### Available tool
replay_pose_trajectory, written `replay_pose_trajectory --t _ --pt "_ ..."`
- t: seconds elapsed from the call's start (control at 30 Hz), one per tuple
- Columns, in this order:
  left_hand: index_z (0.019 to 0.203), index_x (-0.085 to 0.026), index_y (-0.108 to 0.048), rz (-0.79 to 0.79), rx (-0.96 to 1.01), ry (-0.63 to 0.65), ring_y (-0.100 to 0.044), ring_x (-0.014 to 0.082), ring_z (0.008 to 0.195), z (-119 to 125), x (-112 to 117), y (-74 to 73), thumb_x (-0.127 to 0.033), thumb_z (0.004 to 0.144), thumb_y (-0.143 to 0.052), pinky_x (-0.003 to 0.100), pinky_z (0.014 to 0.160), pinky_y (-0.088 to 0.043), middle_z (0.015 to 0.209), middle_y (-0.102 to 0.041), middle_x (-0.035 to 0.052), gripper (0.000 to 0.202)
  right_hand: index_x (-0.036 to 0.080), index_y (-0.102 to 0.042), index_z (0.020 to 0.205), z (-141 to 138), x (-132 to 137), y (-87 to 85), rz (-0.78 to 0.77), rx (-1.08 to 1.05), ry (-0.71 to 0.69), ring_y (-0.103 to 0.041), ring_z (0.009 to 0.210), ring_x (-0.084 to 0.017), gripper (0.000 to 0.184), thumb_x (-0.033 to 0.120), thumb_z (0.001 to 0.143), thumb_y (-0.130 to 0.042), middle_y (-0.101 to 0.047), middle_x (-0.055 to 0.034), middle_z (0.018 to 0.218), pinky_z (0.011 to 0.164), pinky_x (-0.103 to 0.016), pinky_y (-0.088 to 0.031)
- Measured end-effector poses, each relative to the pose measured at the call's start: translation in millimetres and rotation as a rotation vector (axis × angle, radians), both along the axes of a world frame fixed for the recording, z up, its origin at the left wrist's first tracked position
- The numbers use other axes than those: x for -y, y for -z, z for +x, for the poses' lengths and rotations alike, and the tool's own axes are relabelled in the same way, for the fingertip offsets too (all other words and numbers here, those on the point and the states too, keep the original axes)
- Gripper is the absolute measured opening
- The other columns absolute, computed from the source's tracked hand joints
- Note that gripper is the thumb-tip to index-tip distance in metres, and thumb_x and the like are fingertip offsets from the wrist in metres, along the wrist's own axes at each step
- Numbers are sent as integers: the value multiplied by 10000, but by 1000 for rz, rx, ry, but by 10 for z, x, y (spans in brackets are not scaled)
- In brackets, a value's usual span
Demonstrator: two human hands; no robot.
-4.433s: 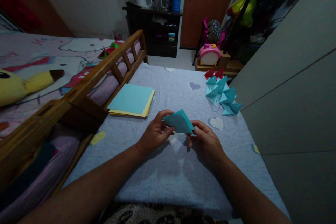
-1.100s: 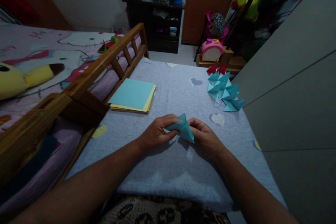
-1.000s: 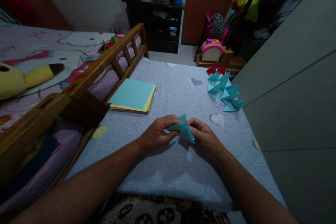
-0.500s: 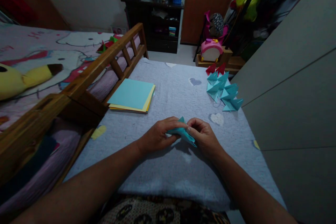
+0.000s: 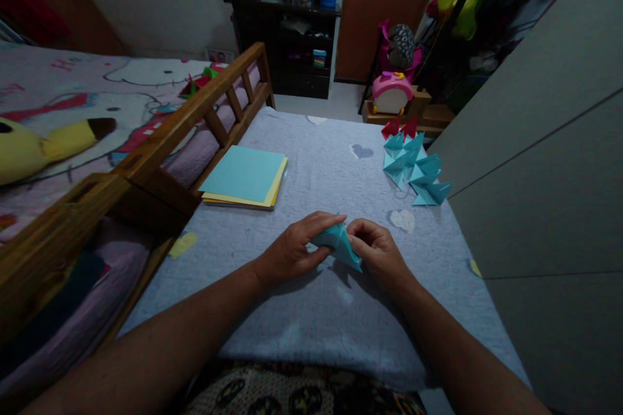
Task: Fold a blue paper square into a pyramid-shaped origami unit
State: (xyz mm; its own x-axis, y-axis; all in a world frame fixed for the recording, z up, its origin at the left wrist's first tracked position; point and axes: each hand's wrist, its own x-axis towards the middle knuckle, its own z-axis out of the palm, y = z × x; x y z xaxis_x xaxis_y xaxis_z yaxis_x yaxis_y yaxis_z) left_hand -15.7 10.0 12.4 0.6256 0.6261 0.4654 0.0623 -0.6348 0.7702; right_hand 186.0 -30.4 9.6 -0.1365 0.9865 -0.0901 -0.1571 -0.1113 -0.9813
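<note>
Between my two hands, above the cloth-covered surface (image 5: 321, 168), is a folded piece of turquoise origami paper (image 5: 344, 248). My left hand (image 5: 296, 246) grips its left side, with the fingers over the top and the thumb beneath. My right hand (image 5: 377, 249) pinches its right edge between thumb and fingers. One pointed corner hangs down toward me. Fingers cover part of the folds. Beyond my right hand stand several folded turquoise paper pieces (image 5: 406, 165) with pointed tips, and red folded pieces (image 5: 400, 128) behind them.
A stack of square paper sheets (image 5: 246, 172), light blue on top, lies to the left against a wooden bed rail (image 5: 195, 120). A pale cabinet panel (image 5: 545, 207) borders the right side. A pink toy case (image 5: 392, 92) sits beyond the far edge.
The turquoise paper has turned in my hands and shows a broader face. My left fingers have shifted slightly up along its top; the right hand stays nearly in place.
</note>
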Motion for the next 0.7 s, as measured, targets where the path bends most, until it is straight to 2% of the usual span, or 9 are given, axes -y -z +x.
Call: replay_pose_trajectory --t 0.1,0.17,0.3,0.4,0.5,0.6,0.7 --pt "1449 -304 -490 -6 15 5 -602 240 1147 2 1 -3 -82 875 -627 438 1019 -494 1265 -629 96 630 212 -597 719 -1 3 0 7 -2 1 -459 534 -104 289 439 785 -763 -525 42 599 493 -238 -357" --pt "1376 -287 -558 -7 24 5 -607 233 1126 5 2 -5 -89 876 -627 416 988 -509 1227 -635 90 543 214 -599 717 -1 6 -3 6 4 8 -456 531 -103 293 447 784 -764 -525 42 600 489 -238 -356" --pt "1157 -239 -685 -33 5 35 -633 172 913 6 2 -25 -100 892 -614 319 828 -544 1007 -658 49 307 206 -606 721 3 5 -13 -12 22 23 -460 531 -97 304 454 773 -776 -541 40 606 489 -233 -352" --pt "1095 -224 -710 -30 -12 44 -634 152 838 -2 5 -45 -105 902 -608 286 769 -541 917 -657 32 248 199 -611 729 3 12 -31 -13 28 19 -468 538 -95 300 447 780 -772 -545 39 611 502 -232 -364" --pt "1095 -223 -718 3 -17 9 -658 158 895 -12 10 -50 -97 907 -613 301 819 -553 984 -695 46 249 207 -628 808 0 38 -57 -31 -8 23 -472 550 -96 229 411 826 -729 -552 37 657 515 -234 -387" --pt "1114 -225 -716 76 19 -73 -671 162 945 -22 10 -34 -91 911 -623 318 860 -567 1050 -710 56 260 240 -618 918 4 74 -77 -25 -87 73 -496 599 -108 147 339 842 -695 -589 20 807 536 -248 -427" --pt "1150 -227 -702 175 40 -158 -675 164 955 -36 2 -8 -100 921 -628 333 864 -582 1061 -705 58 273 249 -614 903 19 101 -89 97 -34 129 -525 695 -139 100 253 823 -673 -577 0 890 595 -276 -453"
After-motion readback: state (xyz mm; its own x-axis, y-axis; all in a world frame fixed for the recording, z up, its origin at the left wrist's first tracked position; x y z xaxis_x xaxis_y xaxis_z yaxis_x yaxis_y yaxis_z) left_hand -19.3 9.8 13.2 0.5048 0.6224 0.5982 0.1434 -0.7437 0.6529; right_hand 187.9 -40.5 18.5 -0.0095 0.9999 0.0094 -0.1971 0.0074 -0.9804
